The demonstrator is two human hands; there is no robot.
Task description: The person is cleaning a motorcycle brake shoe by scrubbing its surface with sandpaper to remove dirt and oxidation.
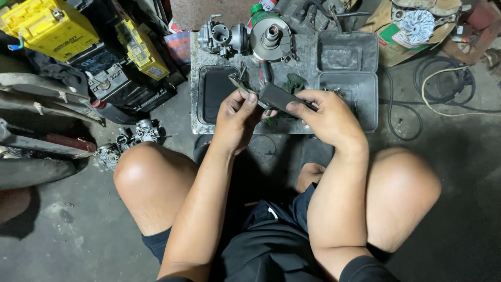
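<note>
My left hand grips a small grey metal part that sticks up past the fingers. My right hand holds a flat dark rectangular piece against that metal part. Both hands hover over the near edge of a low grey work slab in front of my bare knees. A carburettor and a round metal clutch-like drum sit at the slab's far edge.
Two grey trays lie on the slab: a dark one at left and a lidded case at right. Yellow-topped batteries stand at upper left. Carburettor parts lie by my left knee. Cables coil on the floor at right.
</note>
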